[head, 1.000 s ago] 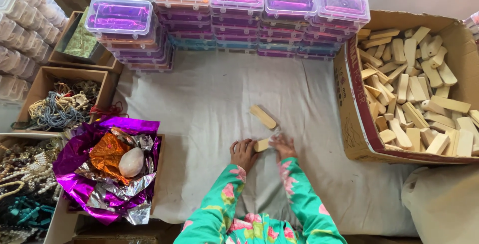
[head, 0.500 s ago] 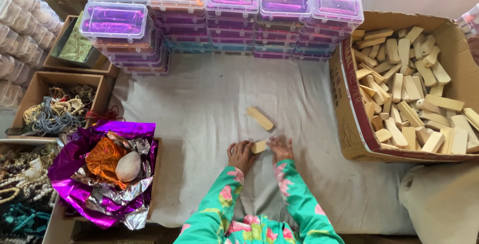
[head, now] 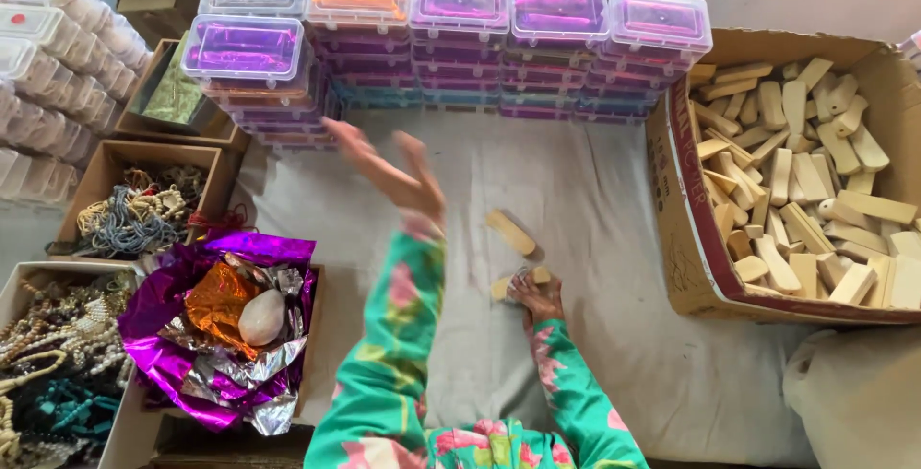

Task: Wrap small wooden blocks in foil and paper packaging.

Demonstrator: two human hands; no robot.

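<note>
Wooden block (head: 519,282) sits pinned under the right hand (head: 539,298) on the cloth, while the left hand (head: 393,170), open and empty, stretches toward the stacked plastic boxes (head: 459,33) beyond, probably to grab one.

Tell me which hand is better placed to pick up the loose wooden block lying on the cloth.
Probably the right hand: it rests low on the cloth, gripping a small wooden piece, just below the loose wooden block. The left hand is raised, open and blurred, stretched toward the stacked plastic boxes. It is free, though.
</note>
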